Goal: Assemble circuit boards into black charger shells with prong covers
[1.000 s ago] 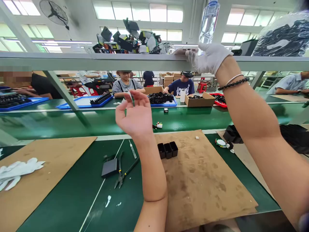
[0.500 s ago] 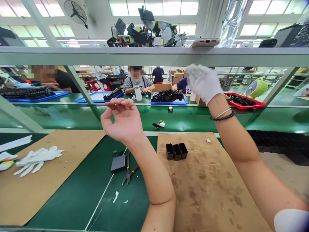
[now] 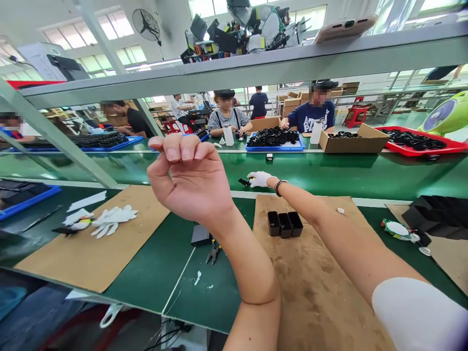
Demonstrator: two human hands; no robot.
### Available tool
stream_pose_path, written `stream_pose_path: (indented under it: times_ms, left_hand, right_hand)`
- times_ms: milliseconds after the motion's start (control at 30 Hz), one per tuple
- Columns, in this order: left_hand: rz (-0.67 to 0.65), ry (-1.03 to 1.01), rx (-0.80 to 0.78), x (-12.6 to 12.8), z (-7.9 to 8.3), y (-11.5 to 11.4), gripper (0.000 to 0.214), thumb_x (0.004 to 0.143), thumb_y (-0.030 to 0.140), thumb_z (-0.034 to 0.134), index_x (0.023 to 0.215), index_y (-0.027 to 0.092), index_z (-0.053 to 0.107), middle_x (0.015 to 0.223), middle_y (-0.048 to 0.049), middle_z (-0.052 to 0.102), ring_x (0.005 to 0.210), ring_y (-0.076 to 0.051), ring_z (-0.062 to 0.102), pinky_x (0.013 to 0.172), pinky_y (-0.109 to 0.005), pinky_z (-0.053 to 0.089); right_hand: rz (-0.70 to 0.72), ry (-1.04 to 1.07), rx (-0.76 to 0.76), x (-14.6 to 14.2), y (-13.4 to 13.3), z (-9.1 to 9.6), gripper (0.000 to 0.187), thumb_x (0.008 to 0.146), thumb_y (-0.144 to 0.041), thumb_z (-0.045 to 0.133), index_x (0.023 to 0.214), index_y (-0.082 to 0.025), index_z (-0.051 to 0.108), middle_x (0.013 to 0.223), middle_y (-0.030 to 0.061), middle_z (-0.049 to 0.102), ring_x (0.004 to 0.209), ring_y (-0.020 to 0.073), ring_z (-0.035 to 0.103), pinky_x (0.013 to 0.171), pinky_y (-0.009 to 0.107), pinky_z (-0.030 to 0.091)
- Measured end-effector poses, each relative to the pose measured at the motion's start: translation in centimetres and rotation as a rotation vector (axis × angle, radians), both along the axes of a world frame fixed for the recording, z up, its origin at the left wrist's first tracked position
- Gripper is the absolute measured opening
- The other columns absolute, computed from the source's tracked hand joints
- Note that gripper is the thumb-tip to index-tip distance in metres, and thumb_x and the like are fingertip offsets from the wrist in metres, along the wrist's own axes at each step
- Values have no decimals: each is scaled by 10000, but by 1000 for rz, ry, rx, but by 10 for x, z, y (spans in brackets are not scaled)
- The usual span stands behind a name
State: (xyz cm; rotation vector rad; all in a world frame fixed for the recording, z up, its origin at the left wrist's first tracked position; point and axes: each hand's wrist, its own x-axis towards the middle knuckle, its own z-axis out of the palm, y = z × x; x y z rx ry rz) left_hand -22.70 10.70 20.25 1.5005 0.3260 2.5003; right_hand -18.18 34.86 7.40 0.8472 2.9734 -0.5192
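My bare left hand [image 3: 190, 178] is raised over the bench, palm toward me. Its fingers are loosely curled, with nothing in them. In a white glove, my right hand [image 3: 260, 179] reaches to the green conveyor belt. Its fingers close around a small part with a black flap [image 3: 243, 182] and a bit of yellow; the glove hides most of it. On the brown cardboard nearer me stand three open black boxes [image 3: 285, 225] side by side. Below my left hand lie a dark box [image 3: 200, 235] and cutting pliers [image 3: 212, 253].
White gloves [image 3: 115, 218] lie on the left cardboard [image 3: 76, 263]. Stacked black boxes [image 3: 438, 217] and a green-and-white circuit part [image 3: 397, 230] are at right. Beyond the belt [image 3: 219, 168], co-workers sit behind trays of black parts [image 3: 272, 138]. A shelf beam [image 3: 234, 73] crosses overhead.
My right hand has come down from shelf height to the small part on the belt and closed around it. My left hand stays raised, fingers more curled. The view has turned and tilted.
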Motion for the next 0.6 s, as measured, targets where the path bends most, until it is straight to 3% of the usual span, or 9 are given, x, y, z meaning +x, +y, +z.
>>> stream_pose_path:
  times_ms: [100,167,233,300,433,533,600]
  left_hand:
    - [-61,-29,106,15,9,8,68,919,403,571,908,346,607,749,19,512,753,-147,562,723,-240,498]
    - [-116,-62,190,27,16,11,75,942,372,552,904,332,603,689,29,456,624,-132,486,605,-231,463]
    - [-141,-61,223,38,22,10,91,942,366,572,880,301,587,647,37,410,548,-124,415,527,-232,421]
    - [-169,9,149,48,26,6,105,913,346,635,863,273,578,642,41,413,547,-118,420,529,-237,420]
    - [-208,146,-40,74,30,1,59,899,257,646,851,240,615,677,30,497,607,-125,519,584,-251,459]
    - [-203,348,-92,90,31,11,117,938,304,592,884,245,677,746,15,583,671,-147,608,642,-278,506]
    - [-236,582,-247,94,27,25,158,925,360,625,977,235,707,830,-3,640,808,-182,680,771,-320,550]
  right_hand:
    - [-20,-14,9,2,-6,9,340,1006,-380,646,1272,-169,633,1265,99,655,1080,223,671,931,438,595]
    - [-33,-7,16,24,-11,18,324,1005,-382,645,1251,-172,641,1222,88,676,1024,202,680,903,407,597]
    - [-91,5,42,66,-21,25,316,994,-362,644,1261,-193,636,1171,70,709,969,193,692,863,360,585]
    - [-217,0,97,123,-40,24,290,985,-329,597,1255,-234,641,1109,61,747,942,219,708,816,323,554]
    - [-552,-81,233,232,-101,5,303,970,-307,484,1145,-155,678,1041,203,747,1001,385,719,806,445,530]
    - [-694,-149,218,282,-140,-15,406,945,-395,551,1249,-145,651,1069,241,739,988,440,727,774,494,551]
    - [-704,-136,221,301,-149,-24,556,914,-456,629,1375,-147,593,1226,269,692,1108,453,698,845,524,566]
